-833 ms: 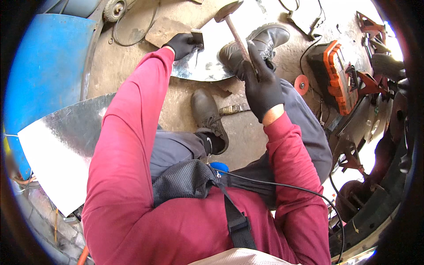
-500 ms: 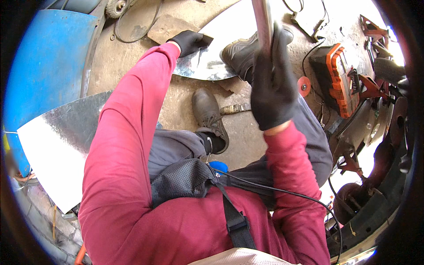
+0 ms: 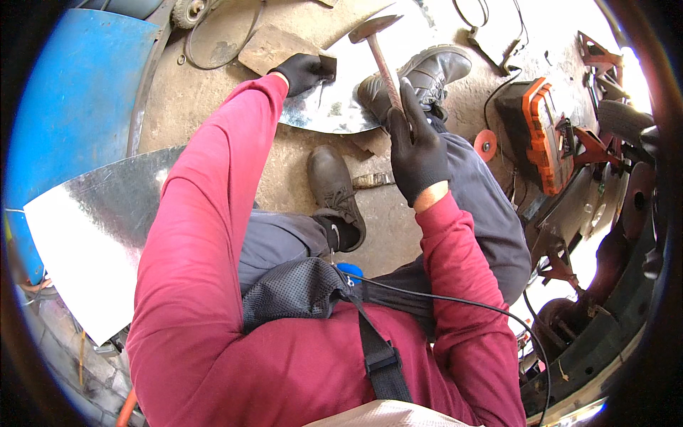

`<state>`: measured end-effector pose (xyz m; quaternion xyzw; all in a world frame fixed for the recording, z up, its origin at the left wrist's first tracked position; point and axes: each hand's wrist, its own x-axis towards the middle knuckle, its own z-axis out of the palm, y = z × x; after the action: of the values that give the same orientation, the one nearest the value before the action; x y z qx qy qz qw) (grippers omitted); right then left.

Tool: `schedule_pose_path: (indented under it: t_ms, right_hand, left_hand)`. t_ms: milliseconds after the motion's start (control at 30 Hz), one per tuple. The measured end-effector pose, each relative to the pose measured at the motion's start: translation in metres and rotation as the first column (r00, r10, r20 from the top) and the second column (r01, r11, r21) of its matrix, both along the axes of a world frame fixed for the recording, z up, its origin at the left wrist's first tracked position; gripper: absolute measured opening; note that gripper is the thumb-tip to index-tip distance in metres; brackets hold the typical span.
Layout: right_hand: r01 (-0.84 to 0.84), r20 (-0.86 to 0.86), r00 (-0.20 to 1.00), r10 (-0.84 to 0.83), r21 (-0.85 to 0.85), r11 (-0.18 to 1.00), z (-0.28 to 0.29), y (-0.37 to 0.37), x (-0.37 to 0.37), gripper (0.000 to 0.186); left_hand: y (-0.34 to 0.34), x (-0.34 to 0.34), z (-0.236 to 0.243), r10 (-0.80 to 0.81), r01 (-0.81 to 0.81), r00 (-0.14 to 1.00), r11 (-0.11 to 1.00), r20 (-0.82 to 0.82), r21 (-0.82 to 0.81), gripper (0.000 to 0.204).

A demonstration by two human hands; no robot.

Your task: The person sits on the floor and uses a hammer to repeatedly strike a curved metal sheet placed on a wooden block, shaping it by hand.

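A hammer (image 3: 385,70) with a wooden-looking handle is raised, gripped low on the handle by my black-gloved right hand (image 3: 420,156). Its head points up and to the left, above the bright sheet metal (image 3: 334,116) on the floor. My left hand (image 3: 302,72), also in a black glove, is closed on a small dark flat piece (image 3: 328,68) at the sheet's left edge. What that piece is made of I cannot tell. My right boot (image 3: 437,71) rests on or beside the sheet, close behind the hammer handle.
A blue panel (image 3: 78,92) and another shiny sheet (image 3: 92,235) lie on the left. An orange-and-black toolbox (image 3: 542,135), a red disc (image 3: 485,144) and red stands (image 3: 601,57) are on the right. A flat brown board (image 3: 272,48) lies beyond my left hand.
The hammer and my right hand have moved left, and the hammer's head has come into view. My left hand has stayed nearly in place.
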<state>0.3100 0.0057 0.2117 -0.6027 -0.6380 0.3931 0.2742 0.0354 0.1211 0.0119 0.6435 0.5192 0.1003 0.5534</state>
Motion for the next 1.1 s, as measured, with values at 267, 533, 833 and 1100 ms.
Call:
schedule_pose_path:
  t_ms: [267, 533, 833, 1100]
  right_hand:
    - [-0.094, 0.079, 0.995, 0.062, 0.504, 0.858, -0.028, -0.008, -0.004, 0.05]
    - [-0.089, 0.157, 0.986, 0.061, 0.182, 0.979, -0.027, -0.022, -0.003, 0.057]
    - [-0.048, 0.188, 0.979, 0.075, -0.143, 0.989, 0.014, -0.03, -0.001, 0.052]
    - [-0.004, -0.087, 0.996, 0.027, 0.261, 0.965, 0.08, -0.115, 0.048, 0.051]
  left_hand:
    - [0.013, 0.01, 0.023, -0.226, 0.32, 0.923, 0.901, -0.313, 0.293, 0.02]
    - [0.008, -0.004, 0.002, -0.194, 0.286, 0.93, 0.915, -0.311, 0.284, 0.023]
    - [-0.013, -0.005, -0.002, -0.066, 0.128, 0.97, 0.956, -0.233, 0.264, 0.03]
    - [-0.117, -0.014, 0.031, 0.599, -0.521, 0.736, 0.798, -0.314, 0.301, 0.031]
